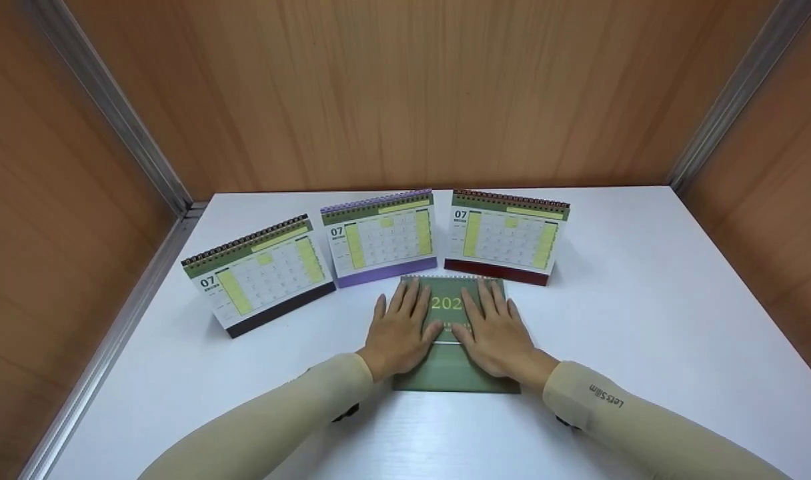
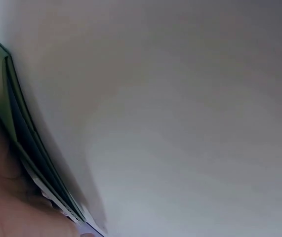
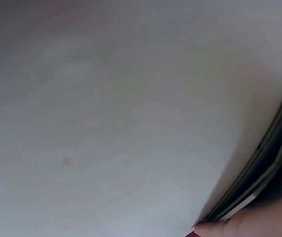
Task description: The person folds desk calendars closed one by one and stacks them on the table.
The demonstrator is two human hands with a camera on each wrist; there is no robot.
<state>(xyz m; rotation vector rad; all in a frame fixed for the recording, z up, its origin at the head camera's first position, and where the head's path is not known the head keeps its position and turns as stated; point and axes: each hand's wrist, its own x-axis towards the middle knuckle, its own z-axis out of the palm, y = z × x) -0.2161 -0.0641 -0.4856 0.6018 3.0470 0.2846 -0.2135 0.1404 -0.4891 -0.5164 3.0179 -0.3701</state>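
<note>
A green desk calendar [image 1: 447, 368] lies folded down on the white table, its cover printed with yellow numerals that the hands partly hide. My left hand [image 1: 400, 333] rests flat on its left half, fingers straight and pointing away from me. On the right half my right hand [image 1: 497, 333] lies the same way, palm down. The two thumbs nearly meet at the middle of the cover. In the left wrist view, layered edges of the calendar [image 2: 24, 123] show beside the hand [image 2: 12, 192]. The right wrist view shows its other side edge [image 3: 259, 163] beside the right hand [image 3: 264, 215].
Three calendars stand upright behind the green one: a black-based calendar [image 1: 262, 277] at left, a purple-based calendar [image 1: 382, 237] in the middle and a dark-red-based calendar [image 1: 505, 237] at right. Wooden panels [image 1: 445, 93] with metal corner rails [image 1: 112, 93] enclose the white table [image 1: 652, 300].
</note>
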